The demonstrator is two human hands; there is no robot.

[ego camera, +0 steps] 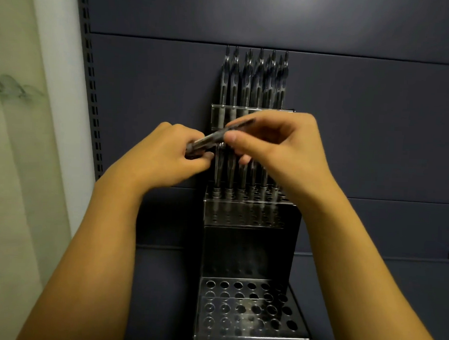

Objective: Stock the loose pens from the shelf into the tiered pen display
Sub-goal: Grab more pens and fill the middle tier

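Observation:
A clear tiered pen display [245,330] stands against the dark shelf back. Its top tier holds several dark pens [252,79] upright. The middle tier [245,211] holds several more pens [229,175], partly hidden behind my hands. The bottom tier's holes are empty. My left hand [165,157] grips the lower ends of a few dark pens. My right hand [280,143] pinches one dark pen [217,136] that lies slanted between both hands, in front of the middle tier.
The dark shelf back panel [372,124] fills the background. A slotted metal upright [93,101] runs down the left side. A pale wall with a light curtain [21,137] lies left of it. The shelf floor [379,289] is dark on both sides of the display.

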